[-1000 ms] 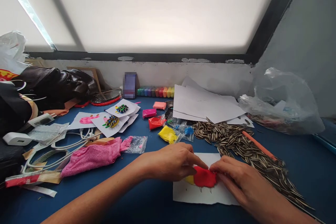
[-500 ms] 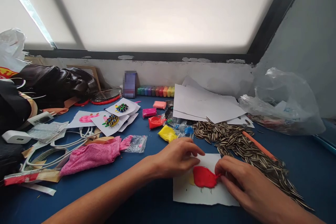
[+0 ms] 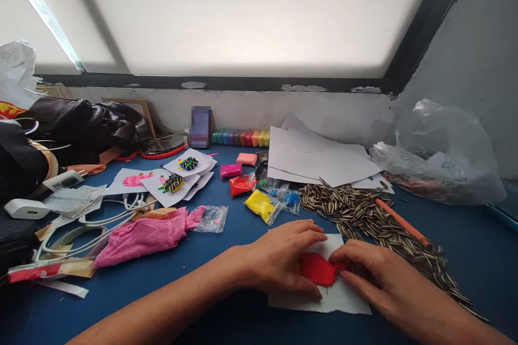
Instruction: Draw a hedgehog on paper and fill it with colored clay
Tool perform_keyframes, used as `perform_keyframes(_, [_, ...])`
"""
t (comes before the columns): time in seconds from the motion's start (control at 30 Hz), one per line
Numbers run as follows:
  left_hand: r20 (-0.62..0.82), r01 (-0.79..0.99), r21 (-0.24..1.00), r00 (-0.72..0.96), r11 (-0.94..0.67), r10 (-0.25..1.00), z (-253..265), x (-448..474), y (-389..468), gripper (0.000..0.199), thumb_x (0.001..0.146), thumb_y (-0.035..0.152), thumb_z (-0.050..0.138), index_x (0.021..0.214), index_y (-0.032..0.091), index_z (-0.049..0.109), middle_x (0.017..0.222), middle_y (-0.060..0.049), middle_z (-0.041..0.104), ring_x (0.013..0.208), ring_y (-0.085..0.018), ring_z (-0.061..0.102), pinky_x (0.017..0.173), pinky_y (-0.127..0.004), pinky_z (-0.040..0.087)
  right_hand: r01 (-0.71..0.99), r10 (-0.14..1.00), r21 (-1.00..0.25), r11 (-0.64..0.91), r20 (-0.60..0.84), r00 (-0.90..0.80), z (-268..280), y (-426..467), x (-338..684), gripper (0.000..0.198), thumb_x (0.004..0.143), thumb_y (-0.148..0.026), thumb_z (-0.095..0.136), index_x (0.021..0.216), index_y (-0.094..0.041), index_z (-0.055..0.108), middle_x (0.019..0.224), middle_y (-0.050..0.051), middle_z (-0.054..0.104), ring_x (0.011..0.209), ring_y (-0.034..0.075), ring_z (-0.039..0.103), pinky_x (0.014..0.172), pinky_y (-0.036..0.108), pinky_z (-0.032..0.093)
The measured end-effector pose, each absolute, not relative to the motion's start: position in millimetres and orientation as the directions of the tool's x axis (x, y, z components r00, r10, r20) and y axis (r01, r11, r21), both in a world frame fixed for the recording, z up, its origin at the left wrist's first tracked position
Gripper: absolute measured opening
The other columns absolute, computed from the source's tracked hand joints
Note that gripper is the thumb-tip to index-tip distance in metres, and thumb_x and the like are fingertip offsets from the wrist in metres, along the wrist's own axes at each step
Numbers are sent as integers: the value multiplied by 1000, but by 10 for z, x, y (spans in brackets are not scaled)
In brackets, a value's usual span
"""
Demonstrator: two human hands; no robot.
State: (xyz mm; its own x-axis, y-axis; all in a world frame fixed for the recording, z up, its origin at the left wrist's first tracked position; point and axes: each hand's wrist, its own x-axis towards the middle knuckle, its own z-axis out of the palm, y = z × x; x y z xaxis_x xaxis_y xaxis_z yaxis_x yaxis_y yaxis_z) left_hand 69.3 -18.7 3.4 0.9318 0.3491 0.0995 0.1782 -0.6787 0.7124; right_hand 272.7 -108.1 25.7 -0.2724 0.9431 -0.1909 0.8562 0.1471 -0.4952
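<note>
A flattened patch of red modelling clay [image 3: 318,269] lies on a white sheet of paper [image 3: 343,299] at the front of the blue table. My left hand [image 3: 289,259] rests over the paper's left part, its thumb and fingers spread around the clay's left side. At the clay's right edge, my right hand [image 3: 364,272] pinches a bit of the red clay between thumb and fingers. Short pencil lines show below the clay. My left hand now covers the yellow area beside it.
Striped sunflower seeds [image 3: 376,226] are heaped to the right, an orange stick [image 3: 400,221] on them. Behind lie yellow clay [image 3: 261,205], red clay packet [image 3: 242,185] and stacked paper [image 3: 315,156]. A pink cloth [image 3: 145,240] and white cables [image 3: 101,221] lie left.
My left hand has come down and forward onto the paper, its thumb now below the clay's left side. My right hand stays at the clay's right edge.
</note>
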Motion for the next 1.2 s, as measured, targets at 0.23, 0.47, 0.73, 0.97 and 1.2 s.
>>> perform_keyframes(0.23, [89,186,716,932,-673,352,-26,690,-177,80,68,32,82,136,11,45,141,-17,47,138,-30,35,114,-40,31,886,956,-415,206,-108,-273,163,-1069,2706,21,89,-13,44,80,-22,62,81,2,66,71,17,63,63,28,47])
perform_keyframes(0.47, [97,173,712,936,-680,339,8,696,-175,74,69,28,81,134,13,48,141,-17,48,138,-29,35,114,-41,30,904,973,-370,215,-3,-232,65,-1085,2655,20,94,-21,42,83,-24,58,84,3,66,76,20,64,65,31,48])
perform_keyframes(0.73, [114,175,719,925,-673,362,15,696,-200,65,67,27,82,124,16,52,138,-15,49,131,-29,43,109,-41,37,920,983,-350,175,12,-182,46,-1086,2646,20,94,-23,41,79,-24,55,80,3,66,71,18,64,63,29,47])
perform_keyframes(0.97, [110,170,673,939,-720,325,-53,694,-213,53,72,30,81,122,25,61,145,-12,42,139,-31,33,112,-46,32,921,990,-374,111,-36,-134,101,-1097,2652,20,93,-26,44,79,-24,58,77,2,67,68,18,63,59,28,44])
perform_keyframes(1.2, [78,175,657,952,-733,297,-21,684,-196,42,77,35,77,116,28,67,145,-11,42,141,-29,30,114,-46,27,846,998,-529,63,15,-65,193,-1085,2626,24,95,-32,41,84,-25,60,74,1,68,64,17,63,58,28,48])
